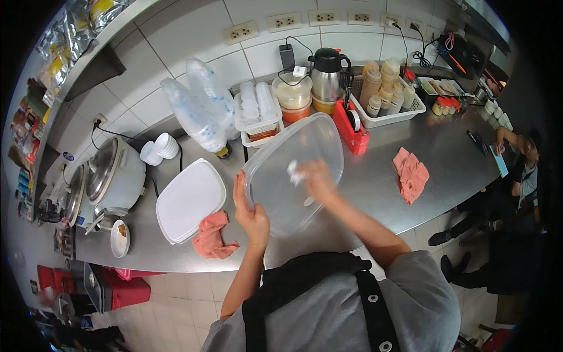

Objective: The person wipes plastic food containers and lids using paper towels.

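The steel counter (387,176) runs wide, crowded along its back edge and barer toward the front, and over the front edge, about midway along, the big clear plastic container (293,170) is tipped up on its side, open face toward the person. Left hand (251,211) is clamped on the container's near rim, thumb and fingers closed around the edge. Right hand (316,179) is inside the tub, blurred, fingers bunched on a small white wad (295,172), apparently pressing it to the inner wall.

The risk here: one hand carries the whole tilted tub, so a hard push from inside could twist the rim out of that grip and drop it off the front edge. Swing it backward and it may clip the red tape dispenser (350,130) just behind. The white lid (190,199) lies flat to the left, partly overhanging the front edge, with a pink cloth (212,237) beside it; an elbow nudge could tip either down. A second pink cloth (410,174) sits well apart to the right.
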The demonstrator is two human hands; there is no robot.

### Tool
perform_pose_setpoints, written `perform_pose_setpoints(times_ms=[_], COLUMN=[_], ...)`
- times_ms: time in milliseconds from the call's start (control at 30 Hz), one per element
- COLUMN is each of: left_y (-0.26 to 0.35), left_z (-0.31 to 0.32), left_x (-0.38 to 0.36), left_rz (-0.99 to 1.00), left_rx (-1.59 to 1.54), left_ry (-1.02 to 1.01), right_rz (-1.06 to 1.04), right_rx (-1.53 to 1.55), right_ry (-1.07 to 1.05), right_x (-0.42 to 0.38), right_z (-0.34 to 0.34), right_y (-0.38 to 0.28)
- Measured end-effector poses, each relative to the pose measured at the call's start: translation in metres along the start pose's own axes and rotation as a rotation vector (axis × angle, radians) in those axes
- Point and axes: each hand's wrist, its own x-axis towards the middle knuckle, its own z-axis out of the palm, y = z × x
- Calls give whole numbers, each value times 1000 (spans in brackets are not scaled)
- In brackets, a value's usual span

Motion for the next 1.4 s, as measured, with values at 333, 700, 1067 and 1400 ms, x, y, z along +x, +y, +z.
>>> perform_pose_setpoints(times_ms=[333,700,1067,1400], left_y=[19,0,-2,24], left_z=[-12,-1,-1,-36], left_x=[16,-5,-2,24], left_rz=[21,0,-381,221], left_rx=[60,11,-306,473], left_ry=[-214,16,299,-309], right_rz=[-189,320,-152,-155], right_rx=[-426,105,541,435], right_ry=[-34,-220,-724,-588], right_x=[25,-58,-30,56], right_z=[-35,66,-23,-144], right_y=[100,-37,-88,-100])
